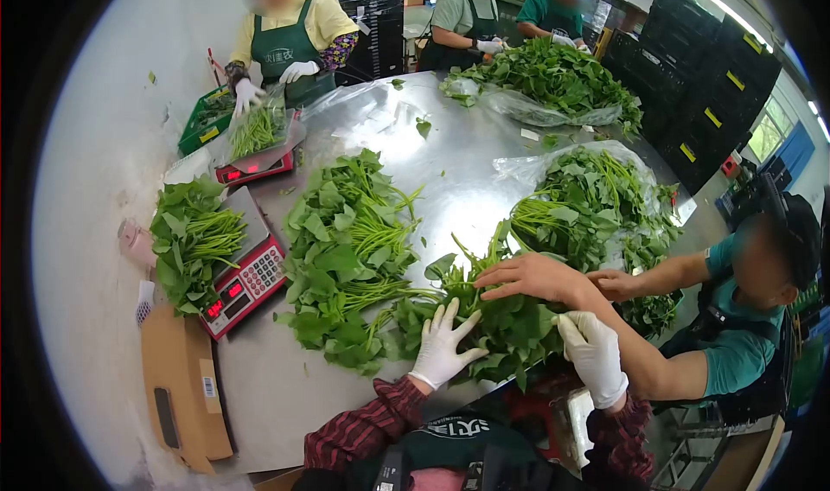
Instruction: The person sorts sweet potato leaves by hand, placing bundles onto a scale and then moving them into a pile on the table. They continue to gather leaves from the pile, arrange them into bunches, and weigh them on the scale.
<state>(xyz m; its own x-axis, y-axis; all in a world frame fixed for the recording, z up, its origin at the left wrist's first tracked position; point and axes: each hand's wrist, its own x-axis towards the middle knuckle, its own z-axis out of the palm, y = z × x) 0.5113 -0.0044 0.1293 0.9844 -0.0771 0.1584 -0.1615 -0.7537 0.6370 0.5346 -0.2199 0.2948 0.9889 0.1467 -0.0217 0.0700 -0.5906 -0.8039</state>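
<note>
My left hand (443, 346), in a white glove, lies with spread fingers against a pile of leafy greens (514, 340) at the near edge of the metal table. At the right side of that pile my right hand (592, 357), also gloved, is closed, its thumb and fingertips pinching the edge of the leaves. A co-worker's bare hand (536, 280) rests over the top of the same pile, between my two hands. Left of my left hand lies a long heap of leafy greens (333, 266) with its stems pointing right.
A red scale (251, 283) carries a bunch of greens (194, 240); a second scale (255, 169) holds a bagged bunch by a co-worker. A cardboard box (183, 379) with a phone stands at left. More greens (553, 76) lie on plastic at the back, near other workers and black crates (692, 76).
</note>
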